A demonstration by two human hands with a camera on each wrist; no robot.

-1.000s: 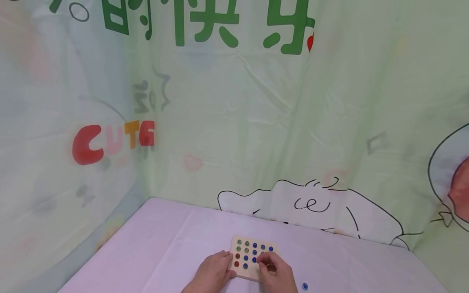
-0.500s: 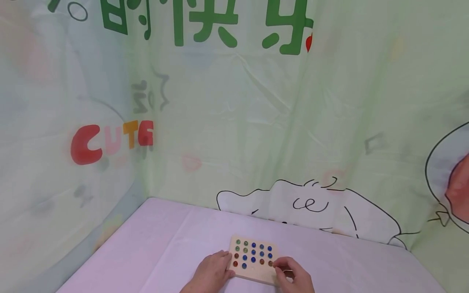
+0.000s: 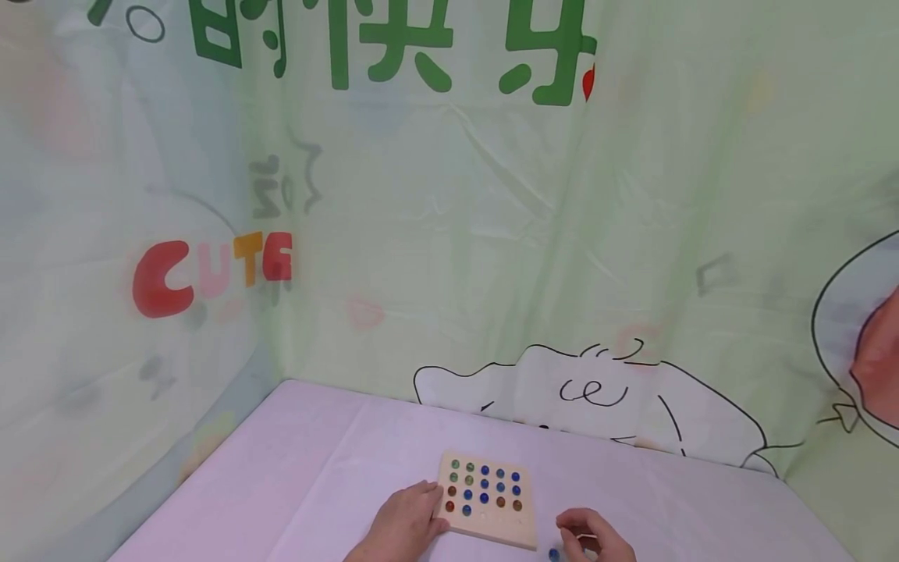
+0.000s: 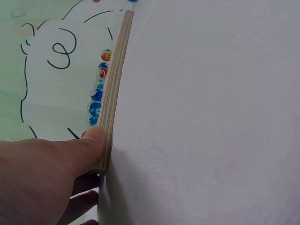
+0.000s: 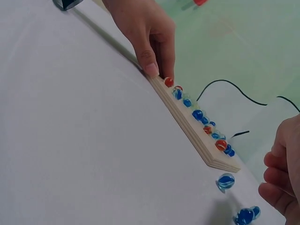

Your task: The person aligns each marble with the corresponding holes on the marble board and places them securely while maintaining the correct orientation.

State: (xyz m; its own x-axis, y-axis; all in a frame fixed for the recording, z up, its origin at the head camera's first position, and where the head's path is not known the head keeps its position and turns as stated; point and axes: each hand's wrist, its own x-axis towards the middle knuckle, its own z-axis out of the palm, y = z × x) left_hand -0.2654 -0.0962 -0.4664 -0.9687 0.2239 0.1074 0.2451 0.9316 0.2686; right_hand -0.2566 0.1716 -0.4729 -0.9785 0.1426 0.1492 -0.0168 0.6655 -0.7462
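Observation:
My left hand (image 3: 403,521) holds the left edge of a pale wooden board (image 3: 502,534) set with rows of glass marbles (image 3: 484,498). The marbles are green, blue and reddish brown; the front row shows bare spots toward the right. In the left wrist view the thumb (image 4: 93,137) lies on the board's edge, with fingers on its other side. Right of the board, my right hand (image 3: 597,537) hovers near a loose blue marble (image 3: 554,555), fingers loosely bent and no marble visible between them. The right wrist view shows loose blue marbles (image 5: 226,181) off the board's corner.
A pale cloth (image 3: 337,460) covers the table. Printed curtains (image 3: 421,234) stand behind it and at the left. A dark object (image 5: 67,3) shows at the top left of the right wrist view, beyond the left hand.
My right hand has moved from over the board to the right, uncovering the board's front right part and a loose blue marble. The left hand stays on the board's left edge.

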